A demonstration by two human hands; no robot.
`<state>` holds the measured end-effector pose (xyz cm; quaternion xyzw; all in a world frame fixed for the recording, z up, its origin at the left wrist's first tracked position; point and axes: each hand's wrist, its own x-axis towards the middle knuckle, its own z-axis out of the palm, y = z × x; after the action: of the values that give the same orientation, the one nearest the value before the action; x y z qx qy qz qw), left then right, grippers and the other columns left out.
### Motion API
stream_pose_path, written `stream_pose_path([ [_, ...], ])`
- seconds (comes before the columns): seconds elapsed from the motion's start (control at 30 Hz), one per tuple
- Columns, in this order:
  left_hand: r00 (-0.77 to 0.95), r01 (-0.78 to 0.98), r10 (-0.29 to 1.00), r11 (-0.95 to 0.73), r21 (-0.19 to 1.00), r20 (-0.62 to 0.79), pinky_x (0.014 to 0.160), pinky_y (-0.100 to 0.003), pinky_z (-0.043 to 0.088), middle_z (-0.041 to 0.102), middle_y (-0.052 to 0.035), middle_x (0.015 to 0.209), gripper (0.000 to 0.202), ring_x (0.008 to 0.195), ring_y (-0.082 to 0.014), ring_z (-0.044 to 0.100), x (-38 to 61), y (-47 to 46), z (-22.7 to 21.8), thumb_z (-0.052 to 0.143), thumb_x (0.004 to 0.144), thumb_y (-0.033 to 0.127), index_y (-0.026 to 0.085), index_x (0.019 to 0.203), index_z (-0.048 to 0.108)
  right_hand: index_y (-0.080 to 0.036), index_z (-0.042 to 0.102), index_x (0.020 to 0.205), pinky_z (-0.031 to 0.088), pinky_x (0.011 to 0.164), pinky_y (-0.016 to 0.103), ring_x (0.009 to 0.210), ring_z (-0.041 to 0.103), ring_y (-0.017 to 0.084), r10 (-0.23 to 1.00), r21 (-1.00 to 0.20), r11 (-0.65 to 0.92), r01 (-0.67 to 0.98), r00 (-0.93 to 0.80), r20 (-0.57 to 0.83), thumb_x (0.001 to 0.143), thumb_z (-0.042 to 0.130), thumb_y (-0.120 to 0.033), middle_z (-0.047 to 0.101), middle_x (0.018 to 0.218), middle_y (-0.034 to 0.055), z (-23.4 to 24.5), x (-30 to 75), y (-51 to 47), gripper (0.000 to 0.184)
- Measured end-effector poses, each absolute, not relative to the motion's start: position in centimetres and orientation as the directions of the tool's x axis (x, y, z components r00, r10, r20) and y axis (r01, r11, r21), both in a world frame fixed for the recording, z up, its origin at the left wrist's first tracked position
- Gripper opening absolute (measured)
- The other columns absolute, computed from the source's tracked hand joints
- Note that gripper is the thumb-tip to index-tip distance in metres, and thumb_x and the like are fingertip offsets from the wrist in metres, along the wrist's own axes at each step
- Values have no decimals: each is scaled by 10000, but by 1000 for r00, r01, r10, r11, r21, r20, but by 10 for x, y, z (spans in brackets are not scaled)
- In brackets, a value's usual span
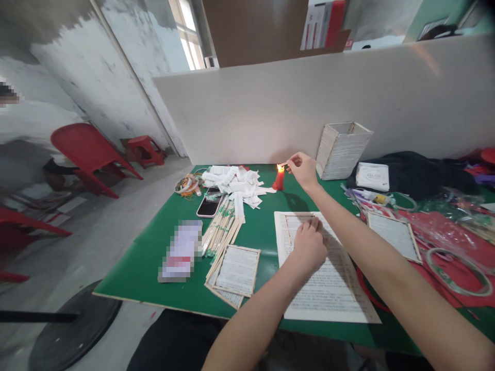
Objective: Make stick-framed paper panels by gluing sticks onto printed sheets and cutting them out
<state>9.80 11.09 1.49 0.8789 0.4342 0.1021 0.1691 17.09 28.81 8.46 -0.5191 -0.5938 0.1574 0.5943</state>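
My right hand (pixel 302 169) pinches a thin stick-like piece (pixel 285 164), its tip in the flame of a lit red candle (pixel 280 179). The candle stands upright near the white partition. My left hand (pixel 310 241) lies on a printed paper sheet (pixel 328 301) with its fingers curled down. Under and beside those fingers, thin wooden sticks (pixel 287 229) lie along the sheet's upper part; whatever the fingertips press or hold is hidden. To the left, a square stick frame backed with printed paper (pixel 237 270) overlaps another one.
White paper strips (pixel 235 180), a phone (pixel 209 206) and bundled wooden sticks (pixel 222 226) lie left of the candle. A paper-covered box (pixel 342 152) stands behind my right hand. Wire coils (pixel 458 273), plastic wrap and another frame (pixel 394 236) crowd the right side.
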Motion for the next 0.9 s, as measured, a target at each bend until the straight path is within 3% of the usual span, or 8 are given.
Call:
stream_pose_path([
  [0.63, 596, 732, 802, -567, 378, 50, 1164, -408, 329, 415, -155, 1557, 545, 1406, -286, 375, 98, 111, 13, 366, 987, 279, 57, 1481, 414, -215, 571, 738, 576, 546, 316, 551, 659, 168, 823, -823, 405, 399, 233, 518, 815, 623, -229, 680, 682, 14, 85, 168, 287, 94],
  [0.9, 602, 731, 798, -568, 380, 36, 1181, -402, 302, 396, -157, 1570, 554, 1413, -290, 363, 98, 111, 14, 348, 990, 285, 18, 1469, 422, -218, 571, 723, 580, 553, 320, 553, 657, 169, 809, -807, 409, 426, 240, 536, 806, 636, -227, 658, 652, 3, 85, 168, 288, 105],
])
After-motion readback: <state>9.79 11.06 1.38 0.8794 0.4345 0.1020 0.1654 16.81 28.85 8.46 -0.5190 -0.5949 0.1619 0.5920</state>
